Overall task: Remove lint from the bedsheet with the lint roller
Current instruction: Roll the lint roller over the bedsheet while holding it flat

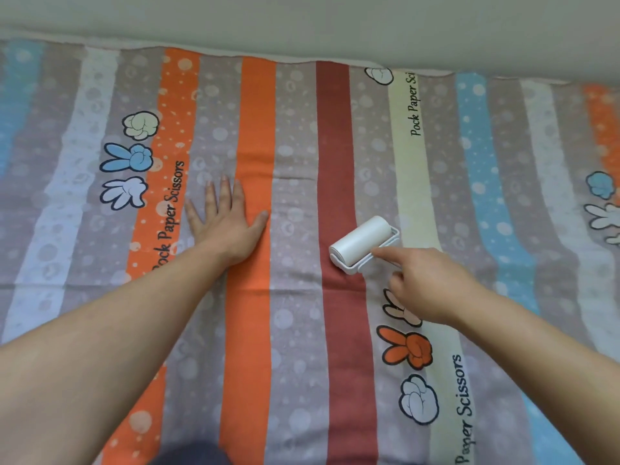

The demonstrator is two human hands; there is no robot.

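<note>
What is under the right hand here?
The right hand covers the handle of the lint roller; only the white drum and frame show, resting on the bedsheet. A printed cartoon hand on the sheet is also partly hidden beneath it.

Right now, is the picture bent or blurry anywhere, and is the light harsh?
Head view: wide-angle bend curves the bedsheet stripes; light is soft and even, faint shadow beside the lint roller and under the right hand; the left hand looks slightly soft, print is legible.
</note>
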